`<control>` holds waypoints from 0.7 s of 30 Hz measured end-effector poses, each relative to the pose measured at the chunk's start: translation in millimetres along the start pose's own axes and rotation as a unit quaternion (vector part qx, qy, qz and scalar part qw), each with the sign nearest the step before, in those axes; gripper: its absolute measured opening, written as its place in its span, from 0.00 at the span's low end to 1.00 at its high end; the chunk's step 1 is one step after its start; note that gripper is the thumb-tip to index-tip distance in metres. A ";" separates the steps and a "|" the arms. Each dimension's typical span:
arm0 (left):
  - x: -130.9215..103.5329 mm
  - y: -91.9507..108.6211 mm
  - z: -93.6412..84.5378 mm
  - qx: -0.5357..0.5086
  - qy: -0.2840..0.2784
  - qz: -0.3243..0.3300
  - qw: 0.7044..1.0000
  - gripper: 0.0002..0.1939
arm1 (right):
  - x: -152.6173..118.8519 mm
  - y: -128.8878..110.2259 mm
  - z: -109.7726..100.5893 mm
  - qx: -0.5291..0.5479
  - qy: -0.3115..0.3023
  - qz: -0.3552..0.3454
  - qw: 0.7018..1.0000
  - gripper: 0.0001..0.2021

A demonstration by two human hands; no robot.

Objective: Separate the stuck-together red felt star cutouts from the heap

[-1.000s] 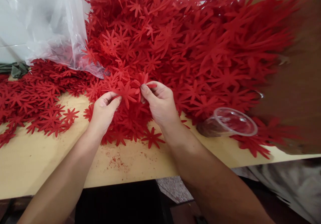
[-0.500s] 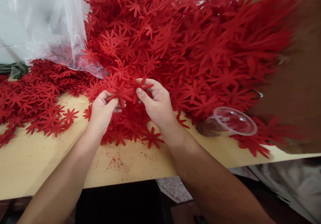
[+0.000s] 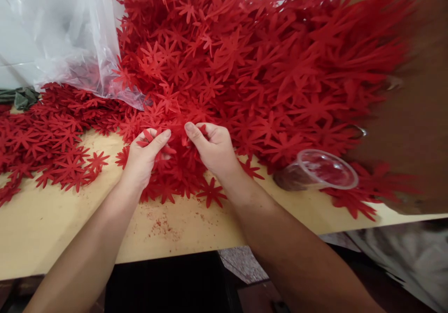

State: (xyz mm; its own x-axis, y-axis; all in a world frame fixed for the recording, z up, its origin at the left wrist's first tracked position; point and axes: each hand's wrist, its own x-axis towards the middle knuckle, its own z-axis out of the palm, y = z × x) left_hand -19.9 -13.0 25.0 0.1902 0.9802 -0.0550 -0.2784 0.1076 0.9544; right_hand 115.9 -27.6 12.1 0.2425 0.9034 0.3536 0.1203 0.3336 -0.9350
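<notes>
pale wood table runs along a tiled wall, and at the back of it rises the big heap of red flowers, with a plastic bag and a lower pile to its left, a brown board hemming it in on the right and a clear cup before its near right edge. just before the heap, the left hand pinches a red flower between thumb and fingers, and the right hand pinches red petals. half a second ago an open flower lay face-up at the left fingertips; now petals poke out between those fingers.
</notes>
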 end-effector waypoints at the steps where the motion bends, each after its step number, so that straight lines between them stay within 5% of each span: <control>1: 0.3 -0.5 0.6 0.009 0.012 0.007 1.000 0.20 | -0.3 -0.4 0.6 -0.006 0.000 -0.006 1.000 0.23; 11: -0.7 -1.8 2.1 0.042 -0.049 0.043 0.997 0.12 | -3.2 -2.6 3.4 -0.034 -0.064 -0.053 0.996 0.22; 21: -4.4 3.9 5.4 0.058 -0.041 0.089 0.994 0.15 | -4.2 0.6 2.0 -0.089 -0.048 -0.069 0.992 0.24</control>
State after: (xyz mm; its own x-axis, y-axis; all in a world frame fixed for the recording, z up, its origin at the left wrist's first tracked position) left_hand -16.7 -17.8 30.5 0.2260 0.9645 0.1369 -0.2051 -0.0903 0.9746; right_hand 113.0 -30.7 10.0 0.1199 0.8772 0.4650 0.3163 0.4102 -0.8554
